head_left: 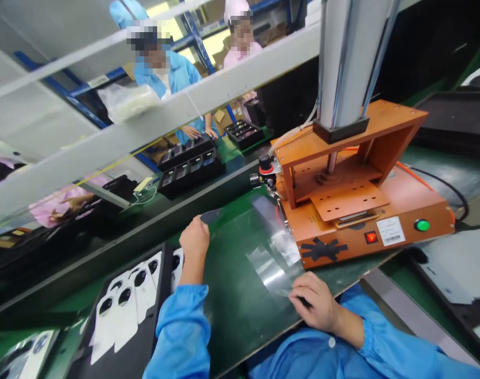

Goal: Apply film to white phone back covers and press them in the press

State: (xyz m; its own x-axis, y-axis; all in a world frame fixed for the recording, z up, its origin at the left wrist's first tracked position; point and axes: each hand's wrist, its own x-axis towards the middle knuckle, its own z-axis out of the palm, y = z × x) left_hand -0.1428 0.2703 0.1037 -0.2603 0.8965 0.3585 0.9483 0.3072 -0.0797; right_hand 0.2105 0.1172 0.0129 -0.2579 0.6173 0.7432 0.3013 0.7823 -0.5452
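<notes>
My left hand (194,239) is raised over the left part of the green bench mat (232,326), fingers closed round a thin dark flat panel (211,216). Most of that panel is hidden behind the fist. Low on the right, near the bench's front edge, my right hand (314,301) has curled fingers pinching the corner of a clear plastic film (270,272). The film lies towards the orange press (366,231). Left of my left forearm, white phone back covers (115,316) with round black camera areas lie in a black tray (135,358).
The press carries a tall grey cylinder (352,58), a green button (422,225) and a lit red switch (371,238). A pale rail (240,84) crosses behind the bench. Beyond it a co-worker in blue (180,71) handles black trays (192,171). More trays stand at right.
</notes>
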